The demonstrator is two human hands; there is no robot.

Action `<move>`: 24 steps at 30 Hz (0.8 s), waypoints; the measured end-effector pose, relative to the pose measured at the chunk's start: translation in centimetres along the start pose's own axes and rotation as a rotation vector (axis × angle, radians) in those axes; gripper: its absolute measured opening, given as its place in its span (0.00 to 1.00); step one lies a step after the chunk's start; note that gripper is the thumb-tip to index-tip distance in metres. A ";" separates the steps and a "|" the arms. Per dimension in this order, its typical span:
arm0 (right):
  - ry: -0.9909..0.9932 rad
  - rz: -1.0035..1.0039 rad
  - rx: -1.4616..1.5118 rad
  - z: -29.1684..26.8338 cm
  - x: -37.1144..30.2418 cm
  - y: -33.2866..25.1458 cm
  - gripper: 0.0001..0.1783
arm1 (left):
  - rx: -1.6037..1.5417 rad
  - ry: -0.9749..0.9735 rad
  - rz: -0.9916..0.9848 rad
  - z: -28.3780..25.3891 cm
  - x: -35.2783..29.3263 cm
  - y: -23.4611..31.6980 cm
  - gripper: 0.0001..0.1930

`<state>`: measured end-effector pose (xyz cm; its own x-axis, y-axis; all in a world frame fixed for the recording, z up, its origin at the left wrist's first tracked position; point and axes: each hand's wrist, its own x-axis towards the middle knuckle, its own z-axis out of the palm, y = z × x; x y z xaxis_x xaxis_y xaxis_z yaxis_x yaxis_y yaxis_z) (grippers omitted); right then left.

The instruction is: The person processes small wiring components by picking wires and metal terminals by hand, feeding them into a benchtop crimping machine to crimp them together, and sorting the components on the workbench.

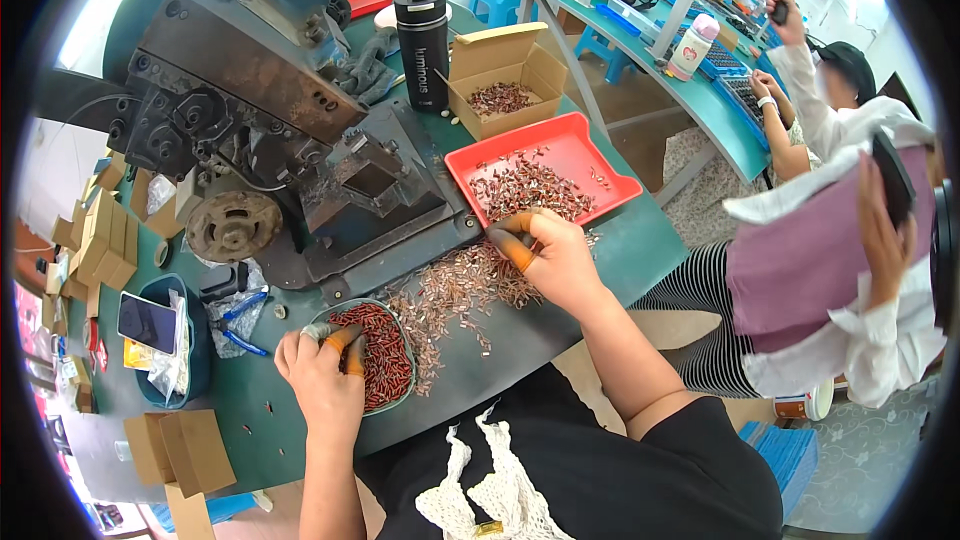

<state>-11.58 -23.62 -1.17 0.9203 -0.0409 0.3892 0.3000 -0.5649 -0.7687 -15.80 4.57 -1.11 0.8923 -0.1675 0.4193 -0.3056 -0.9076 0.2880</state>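
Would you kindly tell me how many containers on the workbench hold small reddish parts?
3 visible: the red tray by the right hand, the bowl at the left hand, and the open cardboard box behind the tray. Others may be hidden.

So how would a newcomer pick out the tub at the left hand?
Find the big dark machine on the green table. Just on the wearer's side of its base, a small rounded tub sits by the left hand. Tightly packed reddish parts set it apart from the bin to its left, which has a phone on top.
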 end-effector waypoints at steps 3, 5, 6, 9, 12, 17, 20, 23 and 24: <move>0.031 0.023 0.012 0.3 -0.4 -0.6 0.07 | -0.028 0.052 -0.023 -0.3 -0.9 -0.3 0.08; 0.018 -0.032 -0.027 0.8 -0.5 -0.2 0.09 | -0.018 0.060 -0.061 -0.4 -1.5 -0.5 0.09; 0.028 -0.082 -0.035 1.1 -0.6 0.5 0.11 | -0.104 0.102 -0.080 -0.2 -1.6 -0.7 0.08; 0.091 0.038 -0.094 1.5 -0.9 -0.3 0.12 | -0.371 0.213 -0.183 0.2 -0.9 -0.8 0.07; 0.074 0.101 0.277 3.5 -0.9 -2.2 0.08 | -1.059 0.170 -0.545 0.7 -0.9 -1.0 0.05; -0.454 0.400 0.608 7.3 -2.0 -7.6 0.10 | -1.442 0.260 -0.445 0.4 -1.7 -0.8 0.07; -0.594 0.469 0.742 8.6 -1.9 -8.2 0.11 | -1.444 0.269 -0.450 0.2 -2.1 -0.7 0.07; -0.586 0.468 0.776 9.8 -2.2 -9.1 0.11 | -1.296 0.282 -0.412 0.6 -2.3 -1.0 0.06; -0.586 0.464 0.751 10.1 -2.2 -9.4 0.11 | -1.293 0.282 -0.416 0.7 -2.4 -1.1 0.06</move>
<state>-13.85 -9.94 0.05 0.9021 0.3947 -0.1747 -0.2178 0.0667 -0.9737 -17.41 5.71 -3.00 0.9436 0.2471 0.2202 -0.2623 0.1526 0.9529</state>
